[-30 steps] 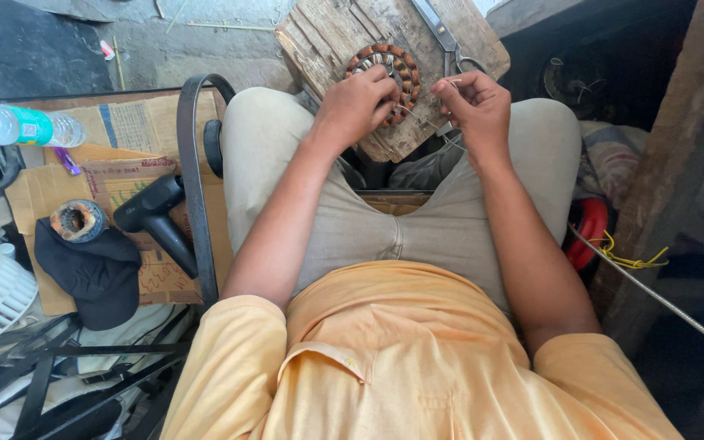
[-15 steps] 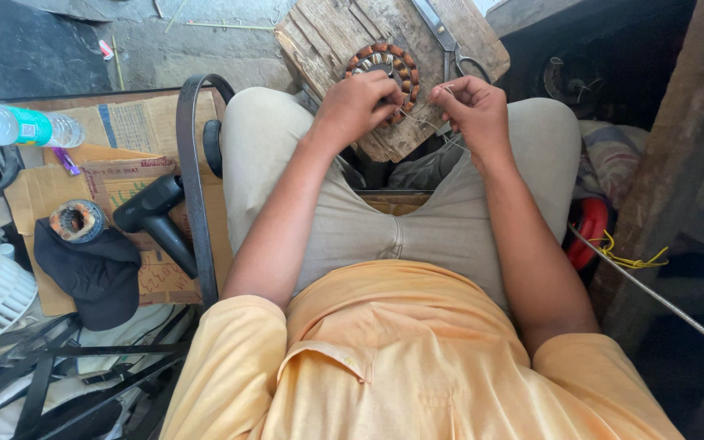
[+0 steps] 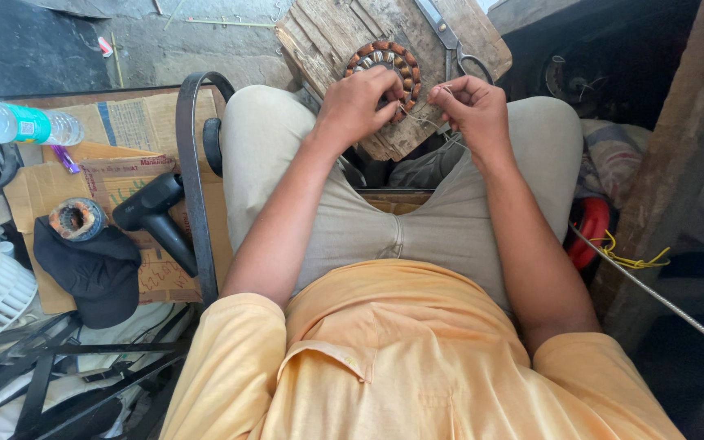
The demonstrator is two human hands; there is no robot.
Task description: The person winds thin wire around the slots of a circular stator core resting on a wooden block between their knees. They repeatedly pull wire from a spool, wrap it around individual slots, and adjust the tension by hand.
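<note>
A round coil ring, ringed with copper-coloured windings, was seen at twelve o'clock, laid flat on a worn wooden board just beyond the knees. The left hand was curled down over the ring's lower edge, its fingers bent and pressed on the windings. The right hand, at one o'clock, was closed in a pinch on a thin wire that ran across to the ring; the wire appeared taut between the two hands, though it was too fine to follow fully.

The ring was judged stiff and fairly heavy, best steadied by its outer rim with a flat palm. The wire was judged light, springy and easily kinked, so it was best taken between finger and thumb close to the ring.

A pair of scissors lay on the board just beyond the right hand. At nine o'clock a plastic bottle, flattened cardboard, a black heat gun, a dark cap and a smaller wound coil were noted, with a black belt looped alongside the left thigh.
</note>
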